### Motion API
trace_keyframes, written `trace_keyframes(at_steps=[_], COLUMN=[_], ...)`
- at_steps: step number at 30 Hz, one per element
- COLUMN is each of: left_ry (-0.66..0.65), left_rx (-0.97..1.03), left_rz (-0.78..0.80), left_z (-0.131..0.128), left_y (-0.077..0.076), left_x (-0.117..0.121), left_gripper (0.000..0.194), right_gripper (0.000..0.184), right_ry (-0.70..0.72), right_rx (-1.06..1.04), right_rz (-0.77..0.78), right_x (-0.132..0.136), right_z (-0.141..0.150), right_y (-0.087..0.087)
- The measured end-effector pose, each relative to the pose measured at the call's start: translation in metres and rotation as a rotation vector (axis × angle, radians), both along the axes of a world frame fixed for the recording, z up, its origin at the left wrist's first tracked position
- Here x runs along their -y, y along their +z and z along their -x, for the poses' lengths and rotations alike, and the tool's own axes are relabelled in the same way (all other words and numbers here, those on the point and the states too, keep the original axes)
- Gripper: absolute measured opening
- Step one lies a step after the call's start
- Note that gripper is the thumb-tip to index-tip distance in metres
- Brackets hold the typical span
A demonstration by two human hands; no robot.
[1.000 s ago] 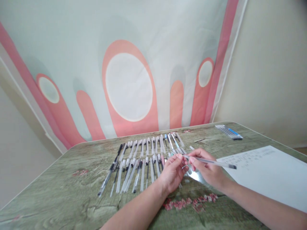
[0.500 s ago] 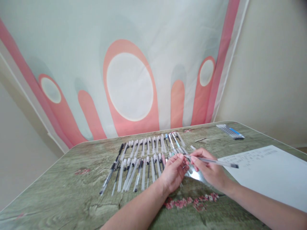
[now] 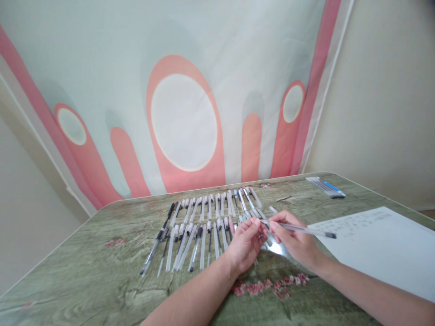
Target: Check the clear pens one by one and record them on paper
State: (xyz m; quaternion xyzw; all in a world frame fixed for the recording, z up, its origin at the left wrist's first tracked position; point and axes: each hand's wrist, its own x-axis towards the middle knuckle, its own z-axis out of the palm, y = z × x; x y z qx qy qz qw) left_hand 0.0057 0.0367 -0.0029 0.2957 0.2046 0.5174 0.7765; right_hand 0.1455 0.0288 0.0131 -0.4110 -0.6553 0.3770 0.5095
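A clear-barrelled pen [image 3: 306,229] with a dark end lies slantwise in my right hand [image 3: 296,236]; thumb and fingers are closed around its front part. Its narrow point end meets the fingertips of my left hand [image 3: 245,244], which are pinched together there. Those fingertips cover the very tip, so any small part between them is hidden. Both hands are just above the table, over a shiny clear sheet or bag [image 3: 277,248]. Behind and left of them lie two rows of pens, pen barrels and caps [image 3: 203,246], partly covered by my left hand.
A sheet of white paper with handwriting [image 3: 380,244] lies at the right. Farther back is a bundle of pens or refills with a blue strip [image 3: 326,187]. The wood-patterned table [image 3: 102,271] ends at a patterned curtain or backdrop [image 3: 231,54].
Hardly anything differs. Both hands keep their hold at the pen, and the view has shifted very slightly.
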Motion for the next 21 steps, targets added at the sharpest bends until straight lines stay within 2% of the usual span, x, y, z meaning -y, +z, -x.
trace_keyframes(at_steps=[10,21], left_ry=[0.027,0.039], left_rx=[-0.014,-0.045], left_rz=[0.031,-0.009], left_z=[0.0001,0.0001], left_y=[-0.0007,0.0002], left_x=[-0.001,0.001], left_gripper=[0.019,0.02], right_gripper=[0.016,0.017], right_ry=[-0.025,-0.007], right_rx=[0.071,0.094], right_rz=[-0.018,-0.04], right_x=[0.0019,0.0013], right_z=[0.0001,0.0001], right_y=[0.0001,-0.0005])
